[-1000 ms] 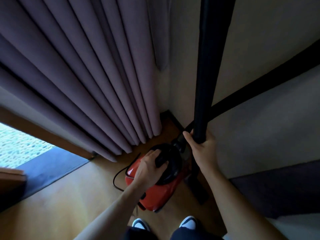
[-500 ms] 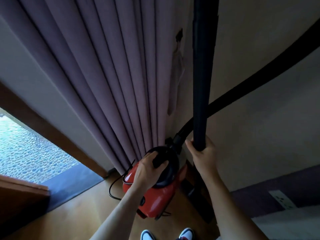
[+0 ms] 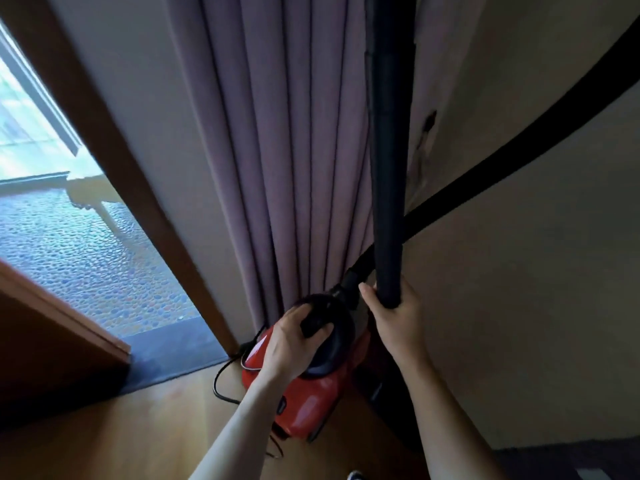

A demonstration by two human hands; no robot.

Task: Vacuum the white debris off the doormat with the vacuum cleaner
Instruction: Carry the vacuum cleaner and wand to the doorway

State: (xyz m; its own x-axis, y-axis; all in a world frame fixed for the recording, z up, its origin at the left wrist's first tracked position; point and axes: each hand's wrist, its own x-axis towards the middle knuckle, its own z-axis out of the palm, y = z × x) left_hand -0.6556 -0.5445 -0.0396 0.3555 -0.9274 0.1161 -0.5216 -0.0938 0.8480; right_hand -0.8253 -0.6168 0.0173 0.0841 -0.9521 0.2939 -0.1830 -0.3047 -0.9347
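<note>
The red canister vacuum cleaner point(image 3: 311, 407) lies lengthwise beside the curtain point(image 3: 294, 133), hose end pointing away. The left hand point(image 3: 294, 344) curls round its top handle. The right hand point(image 3: 398, 317) grips the upright wand point(image 3: 388, 168).

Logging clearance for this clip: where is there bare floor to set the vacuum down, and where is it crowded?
Free: the wood floor between the dark threshold strip, the cord loop and the frame's bottom-left edge. Crowded: the corner under the curtain, where the red vacuum in the left hand, its hose and the tube in the right hand bunch together.
</note>
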